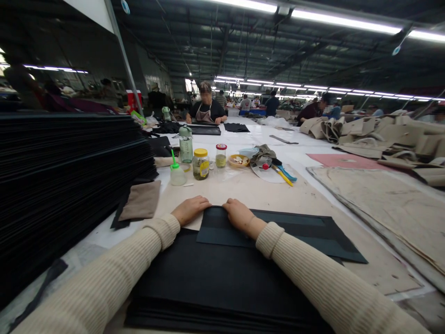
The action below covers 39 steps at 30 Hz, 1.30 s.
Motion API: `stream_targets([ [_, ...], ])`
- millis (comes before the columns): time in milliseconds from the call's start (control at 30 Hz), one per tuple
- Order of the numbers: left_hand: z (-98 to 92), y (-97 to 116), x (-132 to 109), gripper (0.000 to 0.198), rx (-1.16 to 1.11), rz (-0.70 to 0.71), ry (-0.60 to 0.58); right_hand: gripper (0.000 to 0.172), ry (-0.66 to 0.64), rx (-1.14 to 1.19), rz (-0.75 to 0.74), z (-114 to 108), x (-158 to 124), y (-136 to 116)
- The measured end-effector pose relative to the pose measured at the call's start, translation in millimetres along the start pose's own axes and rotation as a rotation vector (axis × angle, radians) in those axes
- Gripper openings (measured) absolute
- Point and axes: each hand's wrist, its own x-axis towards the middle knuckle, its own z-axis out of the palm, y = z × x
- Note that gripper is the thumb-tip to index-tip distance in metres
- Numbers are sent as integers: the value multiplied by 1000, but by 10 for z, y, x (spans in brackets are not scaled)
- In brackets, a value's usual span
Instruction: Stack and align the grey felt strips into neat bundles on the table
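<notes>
A long dark blue-black sheet (pixel 292 227) lies across the worktable, its left part over a stack of black panels (pixel 222 273). At the sheet's far left corner, my left hand (pixel 191 209) has its fingers closed on the edge. My right hand (pixel 240 214) grips the same far edge a little to the right, with its fingers bent over it. Between the two hands the edge looks slightly curled. My thumbs are mostly hidden. The sheet shows bands of lighter and darker tone. The black stack sits right in front of me, under my forearms.
At left rises a tall pile of black sheets (pixel 69 185), with a brown fabric piece (pixel 141 200) beside it. Beyond my hands stand a glue bottle (pixel 178 175), a yellow-lidded jar (pixel 200 164) and a yellow-handled tool (pixel 285 177). A co-worker (pixel 206 109) sits opposite. Beige pieces (pixel 375 132) lie right.
</notes>
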Motion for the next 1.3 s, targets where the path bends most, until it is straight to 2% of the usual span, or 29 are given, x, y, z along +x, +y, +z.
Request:
stream_targets([
  [167, 0, 13, 19, 26, 9, 37, -2, 34, 18, 2, -72, 28, 150, -163],
  [367, -30, -7, 22, 28, 0, 72, -15, 32, 54, -87, -70, 67, 165, -287],
  [467, -66, -9, -4, 33, -45, 75, -44, 33, 42, -75, -83, 57, 155, -261],
  [567, -94, -3, -55, 36, -103, 15, -70, 34, 20, -53, -87, 52, 81, -134],
  [733, -135, -16, -120, 40, -143, -121, -106, 38, -5, -20, -38, 27, -253, 290],
  [900, -243, -39, -8, 32, -206, -251, -214, 36, -52, 59, -16, -150, -635, 921],
  [1033, -282, 73, 240, 32, -187, -355, -232, 40, -58, 45, 139, -343, -939, 1545],
  [1167, -254, 268, 572, 35, -176, -314, -289, 42, -216, 9, 369, -436, -1316, 2140],
  [1300, -223, 393, 857, 32, -118, -287, -401, 27, -349, 40, 546, -420, -1641, 2439],
])
